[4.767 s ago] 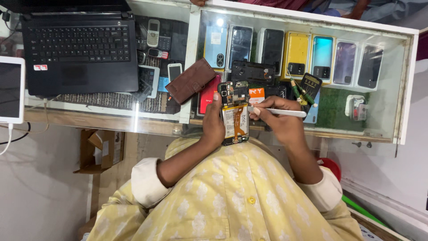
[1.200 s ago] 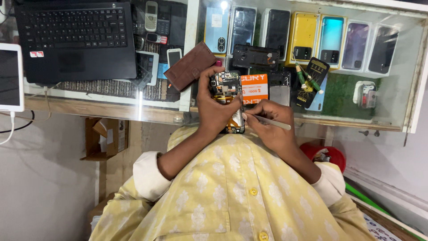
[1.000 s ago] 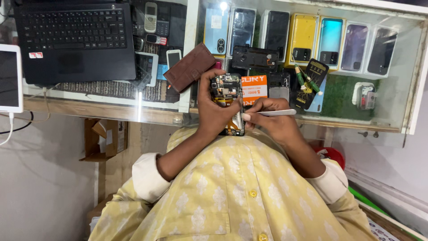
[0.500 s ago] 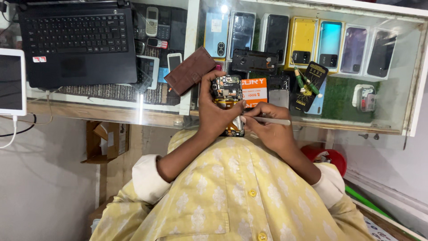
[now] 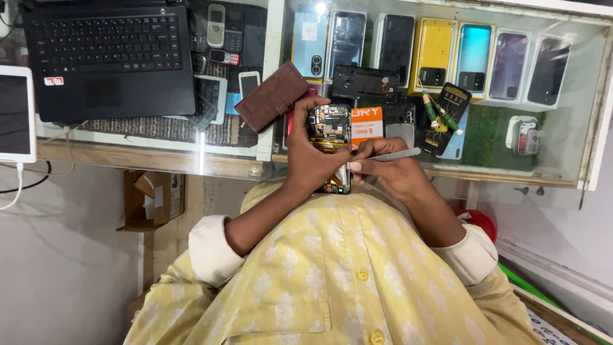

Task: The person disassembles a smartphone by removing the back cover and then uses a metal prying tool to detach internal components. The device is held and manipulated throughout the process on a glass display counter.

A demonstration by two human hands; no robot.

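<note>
Your left hand [image 5: 313,160] grips the opened phone [image 5: 330,128]; your right hand [image 5: 389,176], just beside, pinches silver tweezers [image 5: 393,154]

Both arms are coming up from the bottom of the frame and meeting just above the middle, elbows bent and spread out wide. Forearms are bare, with the pale yellow sleeves rolled back to cream cuffs near the elbows. The left hand [image 5: 311,161] is sitting a bit left of centre, back of the hand facing the camera, fingers [image 5: 334,160] curling around and gripping tight. The right hand [image 5: 391,176] is sitting right next to it, nearly touching, wrist angling down toward the lower right. Its fingers are pinching together in a pen-style hold, thumb and index tips pointing left toward the other hand.
</note>
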